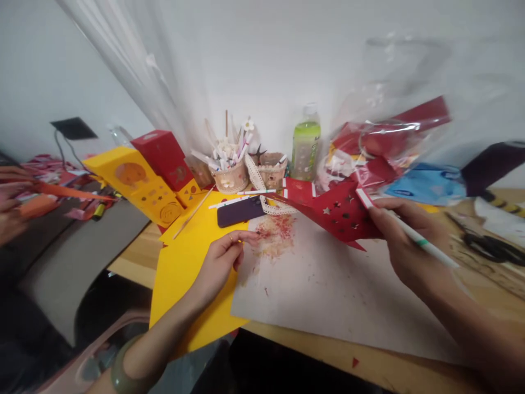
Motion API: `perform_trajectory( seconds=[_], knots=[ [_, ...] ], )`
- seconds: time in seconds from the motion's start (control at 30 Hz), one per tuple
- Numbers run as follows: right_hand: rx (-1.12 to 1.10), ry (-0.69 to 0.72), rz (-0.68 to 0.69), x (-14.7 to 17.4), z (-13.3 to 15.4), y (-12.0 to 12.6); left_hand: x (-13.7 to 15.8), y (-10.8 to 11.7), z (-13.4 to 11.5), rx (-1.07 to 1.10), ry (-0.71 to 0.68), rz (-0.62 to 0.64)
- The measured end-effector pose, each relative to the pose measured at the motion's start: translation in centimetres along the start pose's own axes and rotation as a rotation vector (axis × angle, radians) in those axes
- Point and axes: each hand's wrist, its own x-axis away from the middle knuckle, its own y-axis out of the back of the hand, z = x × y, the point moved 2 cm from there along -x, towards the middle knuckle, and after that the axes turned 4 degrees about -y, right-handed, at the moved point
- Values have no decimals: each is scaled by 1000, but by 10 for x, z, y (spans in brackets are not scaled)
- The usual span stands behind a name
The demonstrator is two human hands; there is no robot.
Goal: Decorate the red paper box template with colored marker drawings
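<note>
My right hand (410, 235) holds a sheet of red paper (334, 213) with small star-shaped and other cut-outs, tilted above the grey-white sheet. The same hand also grips a white marker pen (422, 241) with a green band, slanting across my fingers. Over the left edge of the grey-white sheet (320, 290), my left hand (225, 251) has its thumb and index finger close together and the other fingers curled. A tiny dark speck shows at its fingertips, too small to name. Red and yellowish marks (276, 235) cover the sheet just beyond those fingertips.
Yellow card (192, 290) lies at left under a yellow box (135, 183) and a red box (164, 156). Behind are a dark phone (240, 212), a pen cup (232, 178) and a green bottle (306, 145). Scissors (488, 246) lie right. Another person's hands (10, 202) work far left.
</note>
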Motion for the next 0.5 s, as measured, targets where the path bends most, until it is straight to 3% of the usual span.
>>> perform_trajectory(
  seconds=[0.27,0.5],
  knots=[
    [-84,-106,-19,0,2,3,-2,6,-4,-3,-14,-9],
    [26,-75,-27,-2,1,9,-13,47,-12,-2,-11,-157]
  ],
)
